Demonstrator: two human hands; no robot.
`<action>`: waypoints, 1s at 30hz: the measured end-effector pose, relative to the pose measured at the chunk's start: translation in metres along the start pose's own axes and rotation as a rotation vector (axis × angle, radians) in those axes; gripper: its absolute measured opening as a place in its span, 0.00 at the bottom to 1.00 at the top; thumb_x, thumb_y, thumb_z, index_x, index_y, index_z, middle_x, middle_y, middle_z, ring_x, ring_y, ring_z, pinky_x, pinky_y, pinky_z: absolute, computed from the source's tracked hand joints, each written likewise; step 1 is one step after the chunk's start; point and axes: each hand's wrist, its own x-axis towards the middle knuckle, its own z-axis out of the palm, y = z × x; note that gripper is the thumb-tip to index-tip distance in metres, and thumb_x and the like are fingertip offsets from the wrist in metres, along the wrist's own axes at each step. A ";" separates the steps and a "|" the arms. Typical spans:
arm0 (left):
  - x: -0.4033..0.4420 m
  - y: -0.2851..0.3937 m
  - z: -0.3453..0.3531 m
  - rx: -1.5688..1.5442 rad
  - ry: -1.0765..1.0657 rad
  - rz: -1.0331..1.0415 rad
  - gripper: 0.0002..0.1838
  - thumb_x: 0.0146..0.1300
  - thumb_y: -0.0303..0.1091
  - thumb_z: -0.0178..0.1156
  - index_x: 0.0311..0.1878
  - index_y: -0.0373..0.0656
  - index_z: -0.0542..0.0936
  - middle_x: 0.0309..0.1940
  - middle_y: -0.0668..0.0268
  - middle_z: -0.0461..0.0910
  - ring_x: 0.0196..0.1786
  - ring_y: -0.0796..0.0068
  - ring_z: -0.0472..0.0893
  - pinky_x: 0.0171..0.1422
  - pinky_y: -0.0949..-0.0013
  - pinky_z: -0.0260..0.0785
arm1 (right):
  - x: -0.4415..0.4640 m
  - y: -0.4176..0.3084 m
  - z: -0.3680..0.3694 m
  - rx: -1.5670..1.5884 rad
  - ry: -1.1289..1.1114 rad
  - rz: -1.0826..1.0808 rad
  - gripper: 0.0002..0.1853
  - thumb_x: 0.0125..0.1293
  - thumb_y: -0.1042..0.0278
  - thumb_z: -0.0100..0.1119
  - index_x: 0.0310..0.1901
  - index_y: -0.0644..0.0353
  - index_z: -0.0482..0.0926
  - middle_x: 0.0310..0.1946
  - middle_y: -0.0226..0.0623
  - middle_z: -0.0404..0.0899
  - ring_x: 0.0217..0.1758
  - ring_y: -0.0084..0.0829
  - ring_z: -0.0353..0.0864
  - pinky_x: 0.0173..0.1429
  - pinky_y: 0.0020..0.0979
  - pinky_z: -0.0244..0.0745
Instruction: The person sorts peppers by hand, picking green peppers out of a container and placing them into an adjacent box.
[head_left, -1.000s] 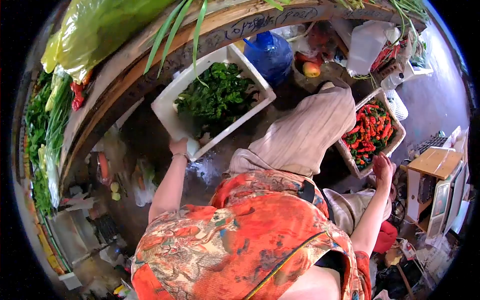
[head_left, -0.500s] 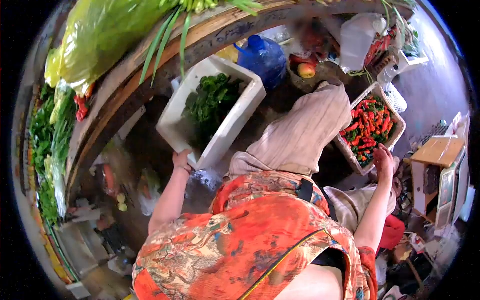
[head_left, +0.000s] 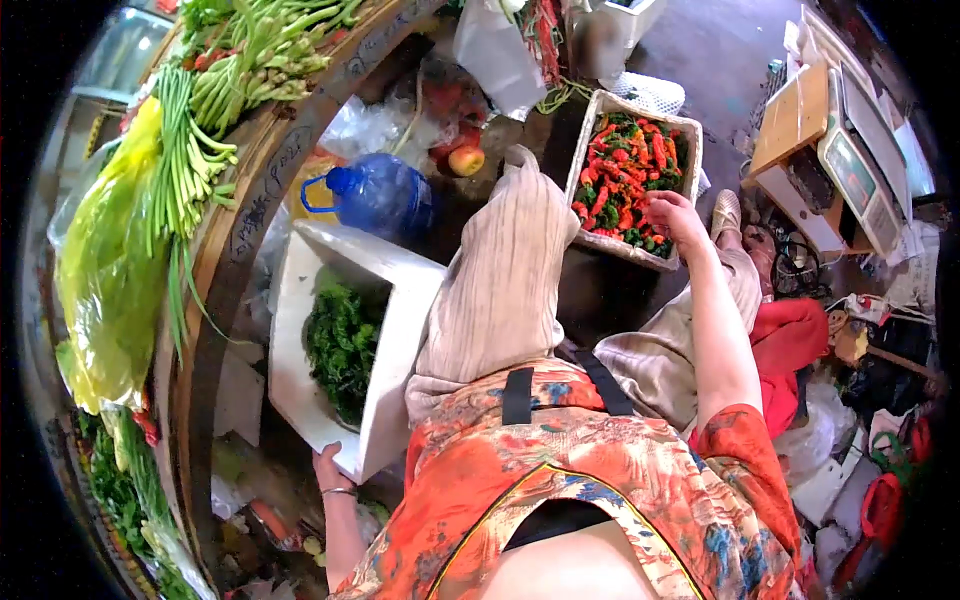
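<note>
My left hand [head_left: 332, 470] grips the near lower corner of a white foam box [head_left: 405, 335], which is tilted. Dark green leafy vegetables [head_left: 345, 345] lie inside it. On the right, my right hand [head_left: 680, 222] is over the near edge of a second foam box [head_left: 625, 248] full of red and green chili peppers [head_left: 640, 165]. Its fingers are loosely bent and apart, with nothing visible in them. Whether the fingertips touch the peppers is unclear.
A blue water jug [head_left: 385, 195] stands behind the left box, with an apple [head_left: 466, 160] beyond. At left, a wooden counter [head_left: 265, 190] carries green vegetables and a yellow-green bag [head_left: 115, 270]. A scale [head_left: 860, 165] is at right, and a red cloth [head_left: 780, 345] lies beside my leg.
The view has turned toward the right. My left hand stays on the foam box, which appears lower and further left. My right hand has moved closer over the peppers.
</note>
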 end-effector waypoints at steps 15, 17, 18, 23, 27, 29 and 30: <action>0.003 0.084 0.059 -0.077 -0.251 0.076 0.32 0.47 0.22 0.58 0.61 0.34 0.68 0.48 0.56 0.77 0.48 0.58 0.79 0.54 0.56 0.74 | -0.008 -0.011 0.012 0.057 -0.074 -0.041 0.14 0.67 0.66 0.55 0.52 0.60 0.77 0.38 0.34 0.82 0.40 0.25 0.80 0.43 0.28 0.74; -0.012 0.100 0.093 -0.033 -0.282 0.097 0.32 0.47 0.22 0.59 0.61 0.34 0.68 0.47 0.56 0.77 0.47 0.57 0.79 0.54 0.57 0.75 | -0.010 -0.015 0.010 0.070 -0.072 -0.062 0.14 0.66 0.66 0.55 0.52 0.60 0.77 0.37 0.33 0.82 0.39 0.25 0.80 0.42 0.28 0.74; -0.009 0.105 0.102 -0.033 -0.286 0.102 0.32 0.47 0.22 0.59 0.61 0.34 0.68 0.47 0.56 0.77 0.47 0.57 0.79 0.54 0.57 0.75 | -0.012 -0.018 0.010 0.064 -0.071 -0.060 0.14 0.66 0.66 0.56 0.52 0.60 0.77 0.37 0.33 0.82 0.38 0.25 0.79 0.41 0.28 0.73; -0.001 0.137 0.144 0.086 -0.278 0.076 0.20 0.50 0.33 0.61 0.47 0.35 0.77 0.40 0.55 0.82 0.39 0.57 0.82 0.47 0.56 0.77 | -0.004 -0.008 0.007 0.071 -0.096 -0.122 0.15 0.66 0.63 0.54 0.53 0.55 0.77 0.36 0.26 0.80 0.35 0.18 0.77 0.36 0.22 0.71; 0.003 0.167 0.198 0.238 -0.367 0.066 0.19 0.51 0.28 0.59 0.48 0.30 0.76 0.39 0.56 0.81 0.40 0.59 0.82 0.47 0.59 0.76 | -0.011 -0.014 0.010 0.116 -0.106 -0.128 0.13 0.67 0.65 0.55 0.52 0.56 0.77 0.35 0.27 0.81 0.33 0.19 0.77 0.34 0.22 0.71; -0.002 0.179 0.237 0.238 -0.362 0.050 0.16 0.52 0.28 0.59 0.44 0.31 0.77 0.37 0.56 0.81 0.38 0.60 0.82 0.45 0.60 0.76 | -0.010 -0.014 0.007 0.147 -0.109 -0.138 0.13 0.67 0.66 0.55 0.51 0.56 0.78 0.35 0.28 0.81 0.32 0.19 0.77 0.34 0.22 0.71; -0.017 0.184 0.261 0.238 -0.342 0.095 0.14 0.52 0.28 0.59 0.42 0.32 0.77 0.36 0.57 0.81 0.37 0.61 0.82 0.45 0.61 0.76 | -0.011 -0.014 0.005 0.172 -0.113 -0.143 0.13 0.67 0.66 0.55 0.51 0.56 0.78 0.35 0.28 0.81 0.32 0.19 0.77 0.34 0.21 0.71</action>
